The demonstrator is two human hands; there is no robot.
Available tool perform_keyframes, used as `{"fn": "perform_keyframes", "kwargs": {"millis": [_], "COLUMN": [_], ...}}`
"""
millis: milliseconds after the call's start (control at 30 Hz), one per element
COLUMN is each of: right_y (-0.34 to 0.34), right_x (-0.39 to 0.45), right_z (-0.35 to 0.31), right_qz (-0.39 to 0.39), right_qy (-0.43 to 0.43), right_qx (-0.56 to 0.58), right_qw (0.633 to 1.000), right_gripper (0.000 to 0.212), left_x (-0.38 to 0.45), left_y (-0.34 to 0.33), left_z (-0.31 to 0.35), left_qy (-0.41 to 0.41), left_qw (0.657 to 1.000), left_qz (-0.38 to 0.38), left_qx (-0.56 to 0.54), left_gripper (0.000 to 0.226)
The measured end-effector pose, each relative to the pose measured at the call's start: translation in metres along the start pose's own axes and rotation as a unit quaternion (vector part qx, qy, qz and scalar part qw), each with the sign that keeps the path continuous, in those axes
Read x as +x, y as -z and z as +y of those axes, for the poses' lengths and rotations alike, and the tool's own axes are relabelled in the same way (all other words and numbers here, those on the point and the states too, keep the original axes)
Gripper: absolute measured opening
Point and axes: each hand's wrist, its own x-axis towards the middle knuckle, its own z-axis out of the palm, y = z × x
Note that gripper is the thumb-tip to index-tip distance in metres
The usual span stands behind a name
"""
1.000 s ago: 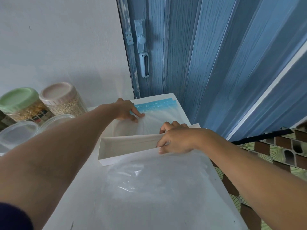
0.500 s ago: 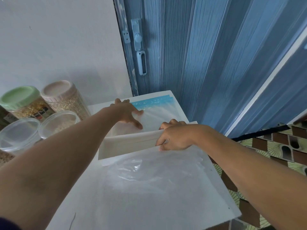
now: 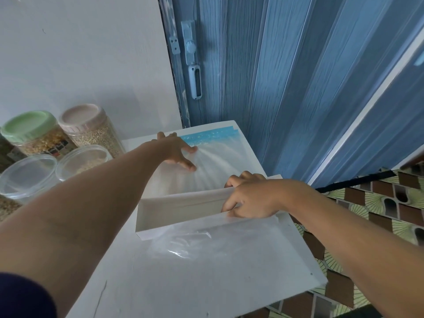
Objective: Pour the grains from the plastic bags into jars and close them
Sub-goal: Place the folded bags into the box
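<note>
Everything here is placed around the white box (image 3: 181, 208), a long open container lying across the white bench (image 3: 183, 283). Nearest the person, on the near side of the box, a clear plastic bag (image 3: 206, 246) lies flat and looks empty; its far edge runs up to the box's near wall, probably laid there so it can be fed in.

At the right end of the box the right hand (image 3: 252, 200) grips the wall, fingers curled over the rim and into the opening. The judgement is that this hold steadies the box, or keeps it open, while the other hand works.

Beyond the box a second flat bag (image 3: 218, 161), with a blue zip strip along its far edge, rests on the bench. The left hand (image 3: 176, 152) lies on it with fingers spread and straight, pressing rather than pinching, seemingly to smooth it flat or slide it toward the box.

To the left of the box stand the jars. Two clear ones, the nearer jar (image 3: 27, 173) and one just beside it (image 3: 85, 159), appear to have see-through lids; whether those are fully closed cannot be told. Behind them a green-lidded jar (image 3: 34, 134) and a pink-lidded jar (image 3: 89, 127) hold grain and are capped.

With both bags flat, pouring looks finished and the bags are likely being put away.
</note>
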Motion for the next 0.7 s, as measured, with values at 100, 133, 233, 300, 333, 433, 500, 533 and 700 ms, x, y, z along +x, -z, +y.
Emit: {"fn": "perform_keyframes", "kwargs": {"millis": [100, 133, 233, 300, 333, 433, 500, 533, 700], "right_y": [-0.005, -0.007, -0.012, -0.017, -0.019, -0.031, -0.035, -0.036, -0.020], "right_x": [-0.008, -0.010, -0.016, -0.019, -0.021, -0.029, -0.033, -0.033, -0.037], "right_z": [-0.002, -0.003, -0.003, -0.003, -0.003, -0.005, -0.006, -0.007, -0.009], "right_qz": [-0.005, -0.007, -0.009, -0.006, -0.010, -0.021, -0.015, -0.014, -0.016], "right_qy": [0.002, 0.001, -0.002, -0.002, -0.002, 0.006, 0.009, 0.008, 0.005], "right_qx": [0.012, 0.020, 0.046, 0.049, 0.050, 0.054, 0.049, 0.044, 0.069], "right_qw": [1.000, 1.000, 0.999, 0.999, 0.999, 0.998, 0.999, 0.999, 0.997], "right_gripper": [0.026, 0.025, 0.022, 0.021, 0.021, 0.023, 0.023, 0.023, 0.015], "left_x": [-0.002, -0.004, -0.010, -0.009, -0.008, -0.010, -0.015, -0.017, -0.024], "left_y": [-0.001, 0.000, 0.004, 0.004, 0.004, 0.002, 0.004, 0.005, 0.005], "left_z": [-0.001, 0.000, 0.004, 0.003, 0.001, 0.001, 0.004, 0.005, 0.009], "left_qy": [0.007, 0.011, 0.022, 0.017, 0.016, 0.019, 0.016, 0.017, 0.016], "left_qw": [1.000, 1.000, 1.000, 1.000, 1.000, 0.999, 1.000, 1.000, 0.999], "left_qz": [0.006, 0.005, -0.007, -0.010, -0.009, -0.007, -0.005, -0.004, -0.004], "left_qx": [-0.009, -0.008, -0.012, -0.013, -0.014, -0.024, -0.024, -0.021, -0.034], "left_gripper": [0.126, 0.122, 0.106, 0.111, 0.112, 0.100, 0.096, 0.095, 0.091]}}
